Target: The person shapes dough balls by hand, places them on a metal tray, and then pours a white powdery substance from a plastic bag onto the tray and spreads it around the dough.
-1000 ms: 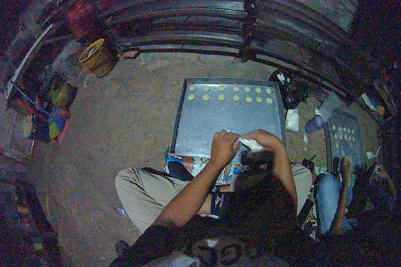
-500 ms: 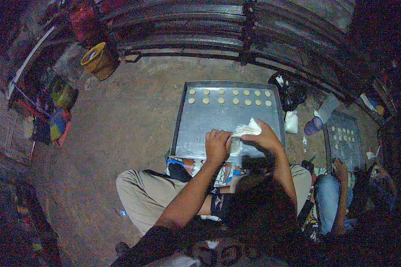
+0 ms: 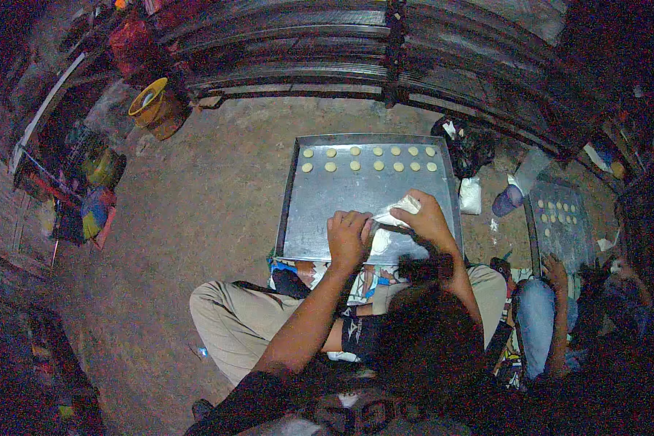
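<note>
A large metal baking tray (image 3: 320, 211) lies in front of my crossed legs. Two rows of small pale round dough pieces (image 3: 355, 166) line its far side. Over its near half, my right hand (image 3: 430, 218) is closed around the bunched end of a crumpled white bag (image 3: 398, 213). My left hand (image 3: 347, 238) has its fingers curled at the bag's narrow left end, where the grip is partly hidden. Below the bag, a white patch (image 3: 380, 242) shows on the tray; its material is hard to make out.
To the right, another person's hand (image 3: 554, 272) rests by a second tray (image 3: 581, 232) with pale rounds. Between the trays stand a white packet (image 3: 470, 196), a purple cup (image 3: 509, 200) and a black plastic bag (image 3: 476, 149). A yellow bucket (image 3: 156, 109) stands far left, near dark slatted racks (image 3: 291, 73).
My right hand has closed further over the bag's bunched end, and the bag looks more compressed. The white patch beneath is more exposed. The view has shifted slightly.
</note>
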Demonstrator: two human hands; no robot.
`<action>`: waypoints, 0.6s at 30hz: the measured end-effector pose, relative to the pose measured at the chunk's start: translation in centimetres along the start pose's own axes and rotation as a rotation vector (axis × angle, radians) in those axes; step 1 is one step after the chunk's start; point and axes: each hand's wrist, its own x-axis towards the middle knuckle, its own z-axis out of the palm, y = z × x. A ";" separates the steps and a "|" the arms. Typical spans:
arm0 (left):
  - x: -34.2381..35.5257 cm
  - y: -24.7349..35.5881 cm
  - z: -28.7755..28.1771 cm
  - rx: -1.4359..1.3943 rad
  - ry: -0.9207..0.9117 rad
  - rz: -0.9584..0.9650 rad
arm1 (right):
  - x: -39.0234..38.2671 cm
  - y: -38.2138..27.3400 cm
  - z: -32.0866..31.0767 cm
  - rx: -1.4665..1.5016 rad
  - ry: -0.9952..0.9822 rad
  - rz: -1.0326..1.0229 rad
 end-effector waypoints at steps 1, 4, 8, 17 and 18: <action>0.1 0.1 -0.1 -0.030 -0.017 -0.017 | 0.0 0.0 -0.2 -0.004 0.012 -0.001; 0.1 0.2 -0.7 -0.110 -0.028 -0.095 | 0.2 -0.7 -0.7 0.002 0.023 0.036; 0.1 -1.6 -0.1 -0.256 -0.027 -0.247 | 0.0 -1.8 -1.8 0.012 0.030 0.018; -1.1 -6.7 0.9 -0.590 -0.051 -0.610 | 0.5 -0.8 -2.7 -0.119 -0.087 0.181; -1.0 -6.7 0.7 -0.577 -0.056 -0.606 | 0.4 -0.8 -2.4 -0.099 -0.025 0.146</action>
